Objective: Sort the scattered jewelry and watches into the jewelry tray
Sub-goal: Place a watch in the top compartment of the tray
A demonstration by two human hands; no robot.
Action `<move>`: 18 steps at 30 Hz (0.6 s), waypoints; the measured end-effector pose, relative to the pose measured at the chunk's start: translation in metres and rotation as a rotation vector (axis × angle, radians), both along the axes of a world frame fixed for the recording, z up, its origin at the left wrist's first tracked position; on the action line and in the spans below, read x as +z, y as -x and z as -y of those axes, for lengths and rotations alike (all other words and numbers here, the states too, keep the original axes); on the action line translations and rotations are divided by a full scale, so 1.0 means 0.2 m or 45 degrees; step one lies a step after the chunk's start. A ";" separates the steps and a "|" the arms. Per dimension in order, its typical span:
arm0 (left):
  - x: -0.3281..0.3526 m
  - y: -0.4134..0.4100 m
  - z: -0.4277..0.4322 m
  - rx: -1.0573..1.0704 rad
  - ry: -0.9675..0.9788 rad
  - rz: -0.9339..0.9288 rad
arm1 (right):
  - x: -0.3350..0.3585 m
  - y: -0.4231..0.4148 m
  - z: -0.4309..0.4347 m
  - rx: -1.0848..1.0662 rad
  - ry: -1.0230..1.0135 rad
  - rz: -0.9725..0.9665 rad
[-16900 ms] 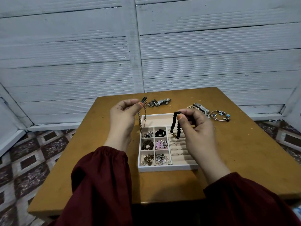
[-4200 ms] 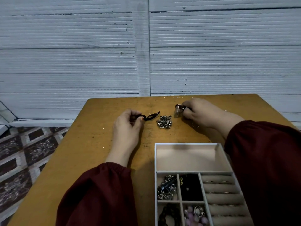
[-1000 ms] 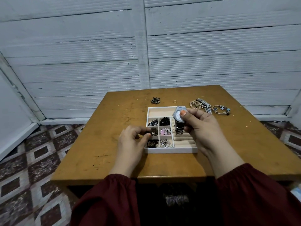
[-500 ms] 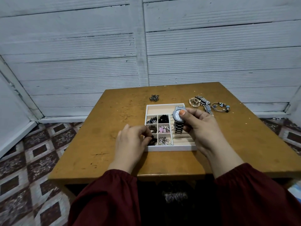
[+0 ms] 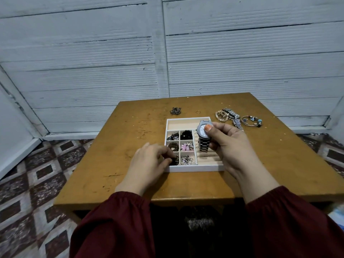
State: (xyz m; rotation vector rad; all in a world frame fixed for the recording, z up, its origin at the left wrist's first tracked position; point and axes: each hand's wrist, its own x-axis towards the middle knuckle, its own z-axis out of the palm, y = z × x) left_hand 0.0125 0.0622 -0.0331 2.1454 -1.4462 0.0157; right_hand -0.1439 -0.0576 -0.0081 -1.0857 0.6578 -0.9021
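Observation:
The white jewelry tray [image 5: 195, 168] lies mid-table, its small compartments filled with chains and beads, its long back compartment bare. My right hand [image 5: 226, 144] grips a silver watch [image 5: 203, 135] with a white dial, held upright above the tray's ring rolls, thumb on the dial. At the tray's front-left compartment, my left hand [image 5: 149, 164] pinches a dark bracelet [image 5: 176, 161]. A small chain pile [image 5: 175, 110] and a thin ring [image 5: 198, 112] lie behind the tray.
At the table's back right lie a beaded bracelet [image 5: 221, 115], a second silver watch [image 5: 233, 118] and a charm bangle [image 5: 252, 121]. A white panelled wall stands behind the brown table [image 5: 130, 136]. Patterned floor tiles show at both sides.
My left hand has slid from the tray's middle-left compartment down to the front-left one with the dark bracelet. My right hand keeps the watch at about the same spot above the tray.

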 end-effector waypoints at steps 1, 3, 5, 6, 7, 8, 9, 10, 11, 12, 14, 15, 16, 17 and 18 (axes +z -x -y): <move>0.00 0.00 0.00 -0.004 -0.019 0.020 | 0.00 0.00 0.00 0.002 0.000 -0.003; 0.01 0.00 -0.01 -0.008 -0.064 0.060 | 0.00 0.00 0.00 0.004 0.004 -0.007; 0.02 -0.01 -0.01 -0.005 -0.107 0.070 | 0.00 0.00 0.00 0.006 0.009 -0.013; 0.02 -0.01 -0.01 -0.001 -0.120 0.073 | 0.00 0.00 -0.01 0.007 0.010 -0.016; 0.02 -0.01 -0.02 0.003 -0.127 0.077 | 0.00 0.00 -0.01 0.009 0.013 -0.018; 0.02 -0.01 -0.02 0.007 -0.133 0.085 | 0.00 0.00 -0.01 0.012 0.014 -0.015; 0.03 0.00 -0.02 0.011 -0.144 0.098 | 0.00 0.00 -0.01 0.015 0.012 -0.010; 0.03 0.00 -0.02 0.015 -0.164 0.111 | 0.00 0.00 -0.01 0.016 0.007 -0.001; 0.04 0.00 -0.02 0.019 -0.190 0.123 | 0.00 0.00 -0.01 0.016 0.002 0.007; 0.04 0.01 -0.02 0.021 -0.217 0.135 | 0.01 0.00 -0.01 0.017 0.000 0.011; 0.05 0.02 -0.02 0.021 -0.256 0.163 | 0.01 0.00 -0.02 0.013 0.001 0.005; 0.05 0.02 -0.02 0.023 -0.266 0.180 | 0.01 0.00 -0.02 0.012 0.004 0.002; 0.05 0.02 -0.02 0.027 -0.270 0.198 | 0.01 0.00 -0.02 0.015 0.005 0.005; 0.05 0.02 -0.02 0.033 -0.272 0.218 | 0.01 0.00 -0.02 0.018 0.005 0.015; 0.04 0.03 -0.01 0.038 -0.276 0.238 | 0.02 0.00 -0.03 0.024 0.004 0.028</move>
